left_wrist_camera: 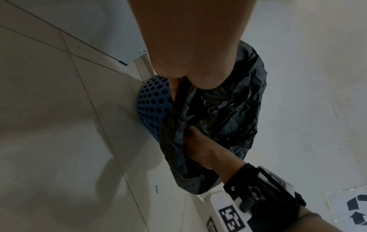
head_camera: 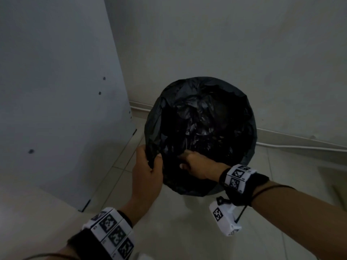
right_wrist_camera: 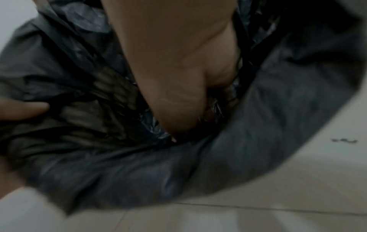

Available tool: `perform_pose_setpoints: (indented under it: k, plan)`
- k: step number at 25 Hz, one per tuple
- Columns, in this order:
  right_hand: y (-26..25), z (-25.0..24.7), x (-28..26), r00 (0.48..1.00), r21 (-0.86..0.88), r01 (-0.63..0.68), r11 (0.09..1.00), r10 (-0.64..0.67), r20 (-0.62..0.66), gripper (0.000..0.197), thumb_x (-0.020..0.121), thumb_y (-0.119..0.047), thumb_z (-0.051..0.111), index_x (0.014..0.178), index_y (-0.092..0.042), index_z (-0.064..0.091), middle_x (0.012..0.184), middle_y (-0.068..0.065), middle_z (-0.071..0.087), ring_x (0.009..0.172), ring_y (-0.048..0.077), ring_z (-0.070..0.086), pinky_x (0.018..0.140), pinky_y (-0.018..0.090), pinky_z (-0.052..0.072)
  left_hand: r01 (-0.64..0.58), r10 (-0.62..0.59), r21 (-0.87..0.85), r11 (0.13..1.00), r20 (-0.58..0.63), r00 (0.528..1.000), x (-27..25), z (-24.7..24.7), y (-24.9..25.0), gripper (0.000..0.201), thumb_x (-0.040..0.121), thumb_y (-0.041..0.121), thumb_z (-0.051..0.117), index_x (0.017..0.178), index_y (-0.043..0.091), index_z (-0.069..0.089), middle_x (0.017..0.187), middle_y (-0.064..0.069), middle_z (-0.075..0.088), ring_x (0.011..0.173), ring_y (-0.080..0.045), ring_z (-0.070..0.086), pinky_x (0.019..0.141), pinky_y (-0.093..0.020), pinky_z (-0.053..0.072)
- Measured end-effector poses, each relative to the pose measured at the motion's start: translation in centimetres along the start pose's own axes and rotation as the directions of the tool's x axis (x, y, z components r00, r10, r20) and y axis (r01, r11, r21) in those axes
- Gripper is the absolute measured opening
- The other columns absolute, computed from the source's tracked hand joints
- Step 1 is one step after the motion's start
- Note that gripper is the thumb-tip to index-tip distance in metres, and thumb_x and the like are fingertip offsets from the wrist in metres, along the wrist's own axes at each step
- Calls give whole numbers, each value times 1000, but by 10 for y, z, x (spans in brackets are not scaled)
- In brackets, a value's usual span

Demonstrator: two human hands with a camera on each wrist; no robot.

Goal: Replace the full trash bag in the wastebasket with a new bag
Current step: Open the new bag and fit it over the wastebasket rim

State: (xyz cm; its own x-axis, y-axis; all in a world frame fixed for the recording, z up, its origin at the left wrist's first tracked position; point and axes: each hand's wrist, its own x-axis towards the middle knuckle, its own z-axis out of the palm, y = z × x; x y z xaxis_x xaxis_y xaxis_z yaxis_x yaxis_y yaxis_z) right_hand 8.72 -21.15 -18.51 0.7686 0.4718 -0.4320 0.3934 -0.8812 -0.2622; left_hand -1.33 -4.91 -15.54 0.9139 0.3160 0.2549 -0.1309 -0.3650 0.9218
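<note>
A black trash bag (head_camera: 202, 117) lines the wastebasket and folds over its rim. The basket itself is blue with round holes (left_wrist_camera: 151, 100) and shows only in the left wrist view. My left hand (head_camera: 148, 166) grips the bag's folded edge at the near left of the rim, thumb inside (left_wrist_camera: 200, 78). My right hand (head_camera: 195, 164) reaches over the near rim and grips the plastic just inside the opening (right_wrist_camera: 178, 100). Crumpled black plastic fills the inside of the bag (right_wrist_camera: 95, 100). The right wrist view is blurred.
The basket stands on a pale tiled floor (head_camera: 178, 222) against a white wall (head_camera: 225, 44), with a baseboard cable channel (head_camera: 300, 141) behind it. A grey panel (head_camera: 56, 91) stands close on the left. A clear bag with a recycling symbol (left_wrist_camera: 355, 208) lies on the floor.
</note>
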Motion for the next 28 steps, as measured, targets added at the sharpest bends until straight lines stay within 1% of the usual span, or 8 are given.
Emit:
perform_pose_setpoints:
  k: [3, 6, 11, 15, 17, 21, 24, 28]
  plan:
    - [3, -2, 3, 976, -68, -16, 998, 31, 217, 68, 96, -59, 29, 152, -38, -5, 163, 0, 0, 149, 25, 4, 121, 40, 2, 9, -9, 0, 1000, -7, 1000, 4, -1, -2, 12, 98, 21, 50, 109, 22, 45, 89, 10, 59, 76, -7, 60, 63, -42, 56]
    - [13, -13, -5, 970, -82, -114, 990, 128, 205, 88, 80, -82, 28, 149, -44, -13, 162, -2, -12, 149, 24, -6, 120, 41, -3, 9, -9, -2, 1000, -2, 1000, 10, -5, -1, 12, 98, 24, 49, 109, 25, 44, 90, 11, 60, 78, -3, 61, 62, -35, 55]
    - [-5, -11, -56, 996, 135, 66, 989, -74, 51, 58, 95, -65, 18, 148, -42, 26, 157, -10, 28, 144, 17, 25, 119, 42, 15, 38, -40, -26, 999, -53, 998, 27, -11, 1, 15, 98, 30, 49, 111, 24, 46, 95, 12, 61, 81, -2, 62, 68, -31, 56]
    - [11, -19, -72, 997, -260, -63, 964, 50, -58, 57, 97, -59, 10, 130, -40, 52, 133, -2, 57, 129, 23, 45, 111, 51, 10, 68, -70, -32, 997, -64, 996, 31, -10, 7, 25, 98, 32, 49, 118, 16, 46, 98, 1, 61, 86, -12, 63, 72, -37, 56]
    - [16, -32, -78, 970, -296, -4, 955, -68, -233, 68, 94, -65, 4, 114, -35, 61, 107, -5, 67, 109, 18, 58, 105, 46, 16, 81, -84, -42, 996, -84, 993, 32, -8, 12, 27, 98, 31, 48, 118, 13, 47, 94, 1, 60, 82, -12, 62, 70, -35, 55]
    - [-4, -38, -95, 873, -229, 325, 917, -384, -299, 56, 93, -68, 18, 123, -37, 55, 107, -18, 63, 92, 5, 57, 90, 34, 33, 181, -195, -104, 978, -145, 970, 48, -17, 20, 22, 97, 34, 49, 111, 17, 47, 98, -5, 60, 89, -23, 62, 80, -45, 56]
    - [-9, -38, -86, 857, -364, 245, 899, -376, -352, 49, 97, -55, 23, 127, -32, 55, 102, -12, 66, 83, 17, 60, 74, 36, 36, 311, -345, -219, 925, -137, 929, 54, -15, 23, 37, 92, 41, 57, 114, 15, 42, 98, 4, 55, 95, -22, 61, 87, -46, 55]
    - [-15, -47, -73, 829, -440, 231, 868, -412, -379, 56, 93, -58, 16, 130, -32, 51, 109, -9, 66, 96, 19, 58, 88, 40, 29, 531, -551, -440, 724, 94, 829, 39, 4, 26, 62, 83, 44, 67, 133, 16, 44, 126, -5, 60, 107, -25, 64, 86, -45, 57]
